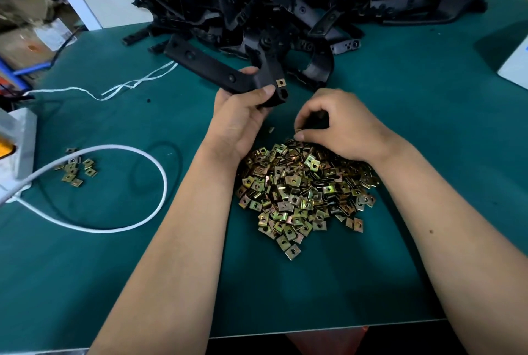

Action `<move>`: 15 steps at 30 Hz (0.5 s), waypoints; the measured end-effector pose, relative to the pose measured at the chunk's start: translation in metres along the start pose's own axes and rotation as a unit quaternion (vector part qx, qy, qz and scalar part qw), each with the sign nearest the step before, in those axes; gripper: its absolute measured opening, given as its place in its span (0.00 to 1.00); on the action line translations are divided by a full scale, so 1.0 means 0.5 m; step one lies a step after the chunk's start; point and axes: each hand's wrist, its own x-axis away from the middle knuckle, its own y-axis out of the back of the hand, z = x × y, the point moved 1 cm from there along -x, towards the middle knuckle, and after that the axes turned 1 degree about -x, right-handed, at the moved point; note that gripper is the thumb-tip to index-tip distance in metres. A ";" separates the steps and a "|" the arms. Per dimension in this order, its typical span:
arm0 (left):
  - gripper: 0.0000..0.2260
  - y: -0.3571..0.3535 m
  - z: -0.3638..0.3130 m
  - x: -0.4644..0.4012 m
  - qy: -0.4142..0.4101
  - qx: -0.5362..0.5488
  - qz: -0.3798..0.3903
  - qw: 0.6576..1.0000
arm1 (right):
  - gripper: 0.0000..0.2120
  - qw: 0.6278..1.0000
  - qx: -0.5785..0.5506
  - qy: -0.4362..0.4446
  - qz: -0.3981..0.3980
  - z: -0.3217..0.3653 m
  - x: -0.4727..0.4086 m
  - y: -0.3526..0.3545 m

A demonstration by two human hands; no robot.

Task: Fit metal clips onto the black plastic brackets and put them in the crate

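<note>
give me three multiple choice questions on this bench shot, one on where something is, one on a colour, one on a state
1. Where does the big pile of metal clips lie?
A. between the person's forearms
B. on top of the bracket heap
C. inside a crate

2. What colour is the table cover?
A. red
B. teal green
C. white

3. What is the left hand doing?
A. lying flat on the table
B. gripping a black bracket
C. holding the white cable

Answers:
1 A, the pile sits on the cover between both forearms, nearer than the heap of brackets.
2 B, the bare cloth all round is teal green.
3 B, its fingers curl round the bracket, which already carries one clip, while the right hand pinches a clip at the pile's far edge.
</note>
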 end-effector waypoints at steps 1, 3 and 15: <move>0.14 0.000 0.000 0.000 0.008 0.020 -0.004 1.000 | 0.05 1.000 -0.019 -0.005 -0.005 0.000 0.001 -0.001; 0.12 -0.001 -0.001 0.000 0.028 0.058 -0.008 0.998 | 0.06 0.995 -0.084 -0.026 -0.043 -0.003 0.000 -0.001; 0.02 -0.019 0.008 0.020 0.073 0.019 0.049 0.996 | 0.10 0.862 -0.447 -0.049 -0.235 0.028 -0.006 -0.024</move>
